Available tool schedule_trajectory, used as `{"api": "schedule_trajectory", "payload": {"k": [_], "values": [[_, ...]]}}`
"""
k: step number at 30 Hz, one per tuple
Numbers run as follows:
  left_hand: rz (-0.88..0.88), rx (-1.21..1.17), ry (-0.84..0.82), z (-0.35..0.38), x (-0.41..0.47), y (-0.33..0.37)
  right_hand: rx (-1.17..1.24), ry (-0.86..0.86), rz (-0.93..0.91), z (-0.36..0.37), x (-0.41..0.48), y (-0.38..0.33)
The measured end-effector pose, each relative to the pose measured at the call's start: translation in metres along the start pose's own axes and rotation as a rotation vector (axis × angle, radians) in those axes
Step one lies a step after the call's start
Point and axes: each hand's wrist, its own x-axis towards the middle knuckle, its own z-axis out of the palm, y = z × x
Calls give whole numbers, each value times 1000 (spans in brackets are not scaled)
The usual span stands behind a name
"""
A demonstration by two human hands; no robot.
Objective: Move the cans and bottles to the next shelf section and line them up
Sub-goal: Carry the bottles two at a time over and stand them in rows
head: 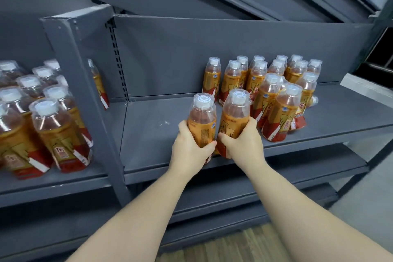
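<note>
Head view. L hand (191,147) grips the L bottle (202,119) low down: fingers curl round its left side, thumb wraps across the front. R hand (244,142) grips the R bottle (234,115) the same way, w/ fingers curled round the right side & thumb on the front. The thumbs nearly meet in the middle.

The 2 bottles stand up straight, side by side & almost touching. They are near the front edge of the gray shelf (153,130), in the right-hand section. Can't tell if their bottoms sit on the shelf, as the hands hide them. Both hold orange-brown drink & have orange & red wraps, white tops & a clear cover over each top.

Behind & to the right, a group of bottles (276,78) of the same kind stands in rough rows, from the back to near the front. R bottle is just beside the closest ones.

A gray post (85,102) splits the shelf. Left of it, more bottles (42,112) stand packed close & look a bit blurry. A wood floor (234,244) shows at the bottom.
</note>
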Motion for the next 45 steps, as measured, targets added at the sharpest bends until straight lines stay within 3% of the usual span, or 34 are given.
{"api": "schedule_trajectory", "payload": {"k": [19, 45], "values": [[-98, 43, 108, -79, -135, -11, 66, -210, -58, 0, -125, -21], [-201, 61, 329, -365, -197, -150, 138, -440, -194, 209, -296, -210]]}}
